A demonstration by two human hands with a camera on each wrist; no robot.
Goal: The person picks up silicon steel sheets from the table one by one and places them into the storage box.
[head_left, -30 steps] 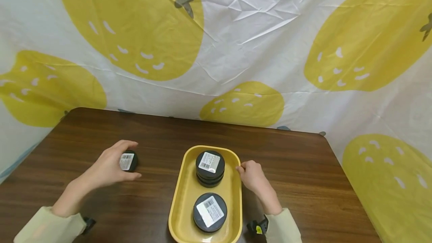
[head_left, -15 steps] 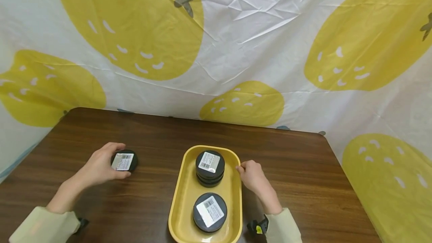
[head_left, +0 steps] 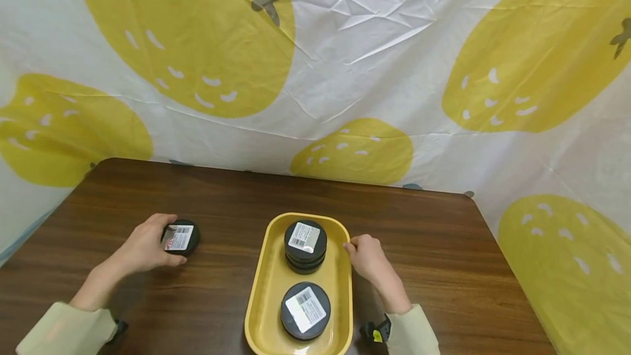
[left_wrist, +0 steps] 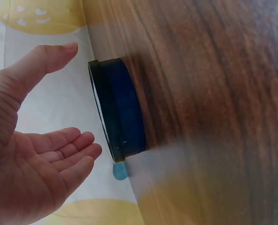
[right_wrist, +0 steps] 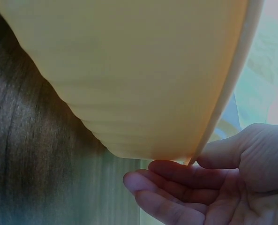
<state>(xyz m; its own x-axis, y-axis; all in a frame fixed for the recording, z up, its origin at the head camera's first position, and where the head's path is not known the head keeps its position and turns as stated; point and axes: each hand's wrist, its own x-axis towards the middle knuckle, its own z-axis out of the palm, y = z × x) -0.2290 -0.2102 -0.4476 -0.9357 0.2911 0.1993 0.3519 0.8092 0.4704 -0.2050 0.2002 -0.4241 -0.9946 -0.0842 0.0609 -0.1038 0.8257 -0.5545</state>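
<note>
A round flat black tin (head_left: pixel 180 237) with a white label on top stands on the table at the left. In the left wrist view the tin (left_wrist: pixel 117 110) shows a dark lid rim and a bluish side. My left hand (head_left: pixel 143 245) is beside it, thumb and fingers spread to either side; the left wrist view shows them apart from the tin. My right hand (head_left: pixel 367 256) pinches the right rim of a yellow tray (head_left: pixel 268 289) between thumb and fingers. Inside the tray are a stack of black tins (head_left: pixel 305 246) at the back and another labelled tin (head_left: pixel 305 311) in front.
The dark wooden table (head_left: pixel 222 196) reaches back to a white cloth (head_left: pixel 365 43) with yellow fruit prints, which hangs behind and at the sides. Brown tabletop lies between the left tin and the tray.
My left hand has drawn back to the left, uncovering more of the tin, which stays in place. The right hand keeps its hold on the tray rim.
</note>
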